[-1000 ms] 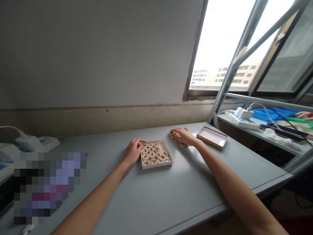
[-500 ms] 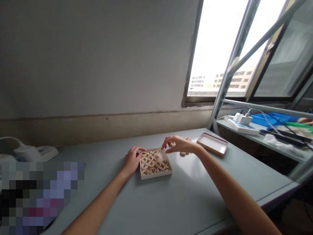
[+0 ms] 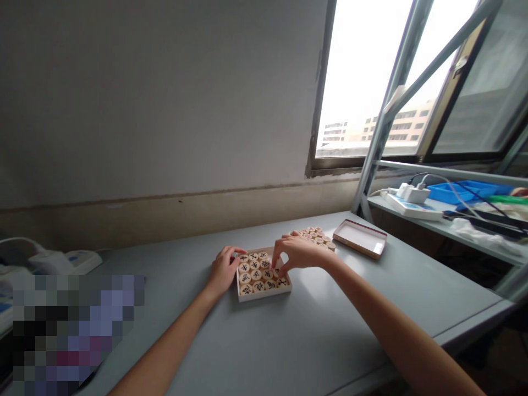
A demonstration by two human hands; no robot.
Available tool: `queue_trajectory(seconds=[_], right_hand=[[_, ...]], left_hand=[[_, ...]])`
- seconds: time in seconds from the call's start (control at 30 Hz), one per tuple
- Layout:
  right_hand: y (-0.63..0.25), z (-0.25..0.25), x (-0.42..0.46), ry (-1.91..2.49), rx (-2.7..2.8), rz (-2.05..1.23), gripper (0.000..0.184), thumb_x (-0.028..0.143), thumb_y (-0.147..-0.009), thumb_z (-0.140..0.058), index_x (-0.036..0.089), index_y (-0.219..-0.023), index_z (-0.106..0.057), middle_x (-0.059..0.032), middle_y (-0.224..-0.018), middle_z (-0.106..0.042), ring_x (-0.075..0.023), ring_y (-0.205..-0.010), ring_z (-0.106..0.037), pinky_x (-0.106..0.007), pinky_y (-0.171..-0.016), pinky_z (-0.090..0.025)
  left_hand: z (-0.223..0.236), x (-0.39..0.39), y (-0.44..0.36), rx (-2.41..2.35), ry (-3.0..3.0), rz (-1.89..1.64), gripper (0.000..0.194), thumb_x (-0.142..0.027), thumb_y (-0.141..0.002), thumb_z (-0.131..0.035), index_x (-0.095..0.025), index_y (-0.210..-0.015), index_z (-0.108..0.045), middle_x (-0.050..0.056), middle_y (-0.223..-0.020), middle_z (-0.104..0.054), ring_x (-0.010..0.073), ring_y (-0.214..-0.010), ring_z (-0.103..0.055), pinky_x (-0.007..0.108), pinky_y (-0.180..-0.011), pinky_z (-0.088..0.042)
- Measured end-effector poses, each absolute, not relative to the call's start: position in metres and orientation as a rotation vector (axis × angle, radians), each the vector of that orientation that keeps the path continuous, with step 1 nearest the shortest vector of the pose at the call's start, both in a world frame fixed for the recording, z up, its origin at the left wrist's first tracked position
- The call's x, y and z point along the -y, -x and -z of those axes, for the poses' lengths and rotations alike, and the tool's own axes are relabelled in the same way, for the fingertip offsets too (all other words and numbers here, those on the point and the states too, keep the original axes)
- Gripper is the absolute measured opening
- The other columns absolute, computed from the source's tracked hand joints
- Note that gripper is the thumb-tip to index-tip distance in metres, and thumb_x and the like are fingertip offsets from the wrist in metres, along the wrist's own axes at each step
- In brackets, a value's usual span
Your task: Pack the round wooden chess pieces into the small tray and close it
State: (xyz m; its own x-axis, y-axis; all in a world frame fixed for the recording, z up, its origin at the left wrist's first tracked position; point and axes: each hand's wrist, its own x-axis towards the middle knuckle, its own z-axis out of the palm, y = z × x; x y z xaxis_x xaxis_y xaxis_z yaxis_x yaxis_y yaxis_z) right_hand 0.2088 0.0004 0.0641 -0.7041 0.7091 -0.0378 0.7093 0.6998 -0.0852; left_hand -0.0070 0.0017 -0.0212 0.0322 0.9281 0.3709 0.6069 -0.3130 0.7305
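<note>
A shallow white box (image 3: 264, 297) sits on the grey table, holding rows of round wooden Chinese chess pieces (image 3: 256, 275) with black characters. Resting along its left wall is my left hand (image 3: 225, 265), fingers loosely spread, fingertips at the rim beside the nearest pieces. My right hand (image 3: 299, 254) reaches in over the right side from above. Its thumb and index finger are bent down round a piece at the right of the box, partly hidden by the fingers. Behind that hand, more chess pieces (image 3: 317, 235) with reddish characters lie grouped on the table.
The box lid (image 3: 363, 240) lies upturned at the right rear. A metal frame post (image 3: 373, 140) and a shelf with a power strip (image 3: 412, 206) and a blue tray (image 3: 466, 192) stand at right. Chargers (image 3: 53, 261) are at left; a pixelated area covers the lower left.
My right hand has come down from above the box's back right corner, and its fingers are now inside the box. My left hand stays at the left wall. The view has shifted slightly.
</note>
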Motion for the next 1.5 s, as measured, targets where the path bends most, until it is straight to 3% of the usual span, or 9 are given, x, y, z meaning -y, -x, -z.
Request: queue_trajectory(seconds=[0.43, 0.57, 0.77, 0.9, 1.0, 1.1, 1.27, 1.37, 1.5], right_hand=[[-0.213, -0.055, -0.013, -1.220, -2.933, 0.498, 0.020, 0.032, -0.065, -0.071, 0.020, -0.077, -0.062, 0.0026, -0.076, -0.062, -0.0122, -0.072, -0.054, -0.022, -0.064, -0.032], [-0.233, -0.057, -0.026, -1.508, -3.003, 0.552, 0.023, 0.037, -0.068, -0.067, 0.022, -0.084, -0.060, 0.0032, -0.077, -0.063, -0.0113, -0.070, -0.055, -0.022, -0.063, -0.035], [-0.261, -0.046, -0.046, -1.666, -2.859, 0.642, 0.016, 0.026, -0.067, -0.067, 0.019, -0.080, -0.062, 0.0008, -0.078, -0.064, -0.0124, -0.072, -0.056, -0.021, -0.060, -0.038], [-0.266, -0.035, -0.053, -1.702, -2.816, 0.481, 0.018, 0.030, -0.068, -0.067, 0.020, -0.082, -0.063, -0.0005, -0.083, -0.063, -0.0139, -0.074, -0.056, -0.022, -0.061, -0.039], [-0.267, -0.033, -0.055, -1.767, -2.828, 0.288, 0.022, 0.034, -0.067, -0.066, 0.022, -0.085, -0.065, -0.0035, -0.091, -0.059, -0.0191, -0.086, -0.053, -0.025, -0.067, -0.039], [-0.267, -0.033, -0.055, -1.710, -2.865, 0.262, 0.021, 0.033, -0.065, -0.068, 0.024, -0.084, -0.065, -0.0035, -0.094, -0.057, -0.0215, -0.095, -0.049, -0.027, -0.073, -0.038], [-0.269, -0.039, -0.051, -1.719, -2.797, 0.287, 0.019, 0.035, -0.065, -0.069, 0.023, -0.080, -0.065, -0.0039, -0.092, -0.056, -0.0212, -0.091, -0.050, -0.027, -0.073, -0.038], [-0.265, -0.051, -0.042, -1.665, -2.809, 0.578, 0.024, 0.036, -0.068, -0.066, 0.022, -0.088, -0.062, -0.0033, -0.092, -0.055, -0.0172, -0.084, -0.051, -0.025, -0.069, -0.039], [-0.236, -0.066, -0.020, -1.141, -3.021, 0.826, 0.023, 0.036, -0.072, -0.064, 0.021, -0.089, -0.061, -0.0010, -0.088, -0.054, -0.0134, -0.081, -0.048, -0.023, -0.069, -0.038]], left_hand=[[0.021, -0.001, 0.007, -1.541, -1.961, -1.187, 0.022, -0.017, -0.071, -0.041, -0.019, -0.079, -0.062, 0.003, -0.090, -0.057, 0.0151, -0.079, -0.054, 0.030, -0.081, -0.043], [0.020, -0.002, 0.006, -1.549, -1.964, -1.186, 0.023, -0.018, -0.071, -0.041, -0.019, -0.079, -0.062, 0.003, -0.089, -0.058, 0.0149, -0.078, -0.054, 0.029, -0.080, -0.043], [0.018, 0.000, 0.006, -1.567, -1.963, -1.172, 0.022, -0.017, -0.072, -0.040, -0.019, -0.078, -0.061, 0.003, -0.089, -0.058, 0.0150, -0.080, -0.054, 0.029, -0.081, -0.043], [0.017, 0.001, 0.006, -1.573, -1.960, -1.161, 0.023, -0.017, -0.072, -0.040, -0.020, -0.078, -0.062, 0.003, -0.089, -0.057, 0.0150, -0.080, -0.054, 0.029, -0.080, -0.043], [0.018, 0.001, 0.005, -1.569, -1.960, -1.170, 0.023, -0.017, -0.072, -0.040, -0.020, -0.078, -0.062, 0.003, -0.089, -0.057, 0.0154, -0.082, -0.054, 0.029, -0.081, -0.043], [0.019, 0.000, 0.006, -1.564, -1.964, -1.175, 0.022, -0.018, -0.072, -0.040, -0.020, -0.077, -0.061, 0.002, -0.089, -0.058, 0.0158, -0.084, -0.054, 0.029, -0.082, -0.043], [0.020, -0.001, 0.007, -1.554, -1.974, -1.179, 0.022, -0.018, -0.073, -0.040, -0.020, -0.077, -0.061, 0.003, -0.091, -0.058, 0.0166, -0.086, -0.055, 0.031, -0.084, -0.042], [0.020, -0.001, 0.006, -1.536, -1.981, -1.184, 0.021, -0.017, -0.072, -0.041, -0.019, -0.077, -0.061, 0.003, -0.091, -0.058, 0.0170, -0.089, -0.054, 0.032, -0.085, -0.041], [0.020, 0.000, 0.006, -1.555, -1.983, -1.175, 0.022, -0.017, -0.073, -0.040, -0.020, -0.078, -0.061, 0.003, -0.090, -0.057, 0.0155, -0.084, -0.054, 0.030, -0.083, -0.042]])
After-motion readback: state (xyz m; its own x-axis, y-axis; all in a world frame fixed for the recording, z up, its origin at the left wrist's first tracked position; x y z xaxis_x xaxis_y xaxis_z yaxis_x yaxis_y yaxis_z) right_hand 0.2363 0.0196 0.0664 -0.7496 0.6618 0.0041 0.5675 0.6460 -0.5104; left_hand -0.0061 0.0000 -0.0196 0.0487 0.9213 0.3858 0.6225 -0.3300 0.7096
